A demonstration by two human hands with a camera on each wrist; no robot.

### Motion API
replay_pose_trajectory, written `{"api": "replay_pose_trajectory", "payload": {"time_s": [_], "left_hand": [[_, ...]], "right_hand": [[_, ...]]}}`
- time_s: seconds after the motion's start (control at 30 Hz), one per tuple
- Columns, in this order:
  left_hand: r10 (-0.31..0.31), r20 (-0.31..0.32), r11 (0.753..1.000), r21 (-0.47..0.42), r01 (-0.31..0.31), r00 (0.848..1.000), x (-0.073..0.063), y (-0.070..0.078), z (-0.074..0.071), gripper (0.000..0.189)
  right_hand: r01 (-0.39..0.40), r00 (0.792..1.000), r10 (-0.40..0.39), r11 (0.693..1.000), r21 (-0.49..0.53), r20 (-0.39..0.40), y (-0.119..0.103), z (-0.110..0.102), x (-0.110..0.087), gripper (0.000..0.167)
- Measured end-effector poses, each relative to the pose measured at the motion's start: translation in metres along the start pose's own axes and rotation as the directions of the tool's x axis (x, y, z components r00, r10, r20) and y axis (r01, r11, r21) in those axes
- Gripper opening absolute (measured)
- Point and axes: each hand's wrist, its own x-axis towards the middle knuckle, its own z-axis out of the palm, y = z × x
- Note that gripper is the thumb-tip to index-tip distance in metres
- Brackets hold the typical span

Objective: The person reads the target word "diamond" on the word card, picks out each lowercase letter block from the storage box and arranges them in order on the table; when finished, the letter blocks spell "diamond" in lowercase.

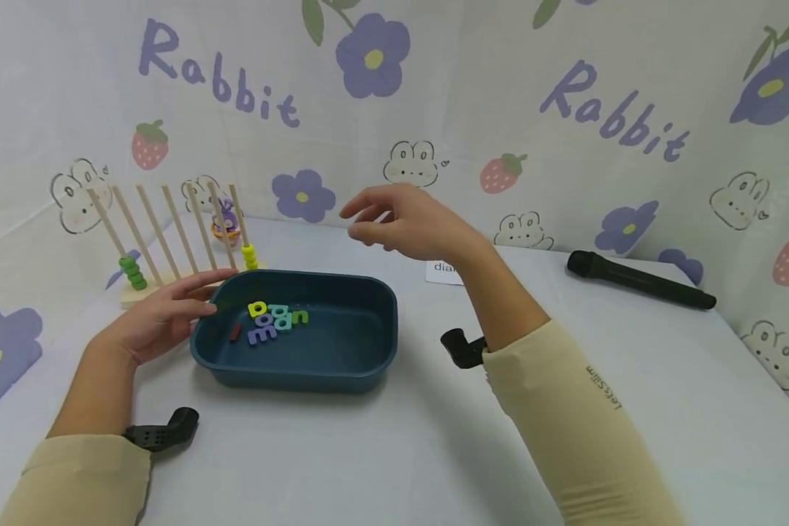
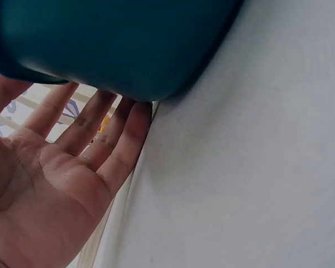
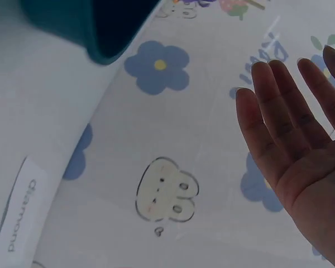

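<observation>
A dark teal basin stands on the table with several small letters in it. They include a yellow letter, a purple m, a green n and light teal letters. A small red piece lies to their left. My left hand rests against the basin's left end, its fingers extended along the outer wall. Higher up, my right hand hovers beyond the basin's right side, fingers loosely bent and holding nothing. Partly behind that forearm lies a white card reading "diamond" in the right wrist view.
A wooden peg rack with green beads and yellow beads stands behind the left hand. Near it is a purple toy figure. A black microphone lies at the back right, before a printed curtain.
</observation>
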Motion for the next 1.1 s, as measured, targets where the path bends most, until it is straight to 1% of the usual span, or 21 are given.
{"api": "replay_pose_trajectory", "payload": {"time_s": [0.2,0.37,0.53,0.7,0.8,0.9,1.1], "left_hand": [[-0.021,0.004,1.000,0.011,0.021,1.000,0.003,-0.001,0.005,0.058],[-0.026,-0.007,1.000,0.008,0.026,1.000,0.003,0.000,0.004,0.059],[-0.029,-0.006,1.000,-0.012,0.029,1.000,0.001,-0.004,0.004,0.058],[-0.033,-0.007,0.999,-0.031,0.033,0.999,0.000,-0.007,0.004,0.058],[-0.032,-0.001,0.998,-0.051,0.032,0.999,-0.002,-0.008,0.003,0.058],[-0.032,0.010,0.997,-0.063,0.032,0.999,-0.004,-0.009,0.003,0.058],[-0.019,0.005,0.999,-0.047,0.020,1.000,-0.001,-0.004,0.000,0.056]], "right_hand": [[0.029,0.999,-0.030,0.999,0.038,0.022,-0.002,0.011,0.017,0.031],[0.064,0.997,-0.066,0.995,0.075,0.033,-0.001,0.022,0.035,0.030],[0.069,0.996,-0.072,0.996,0.063,0.051,-0.002,0.035,0.051,0.031],[0.073,0.994,-0.077,0.996,0.049,0.078,-0.002,0.049,0.065,0.027],[0.064,0.992,-0.070,0.997,0.052,0.109,-0.001,0.058,0.071,0.026],[0.037,0.990,-0.042,0.998,0.041,0.136,0.000,0.064,0.076,0.025],[-0.002,0.989,0.005,1.000,-0.023,0.146,0.003,0.069,0.083,0.017]]}}
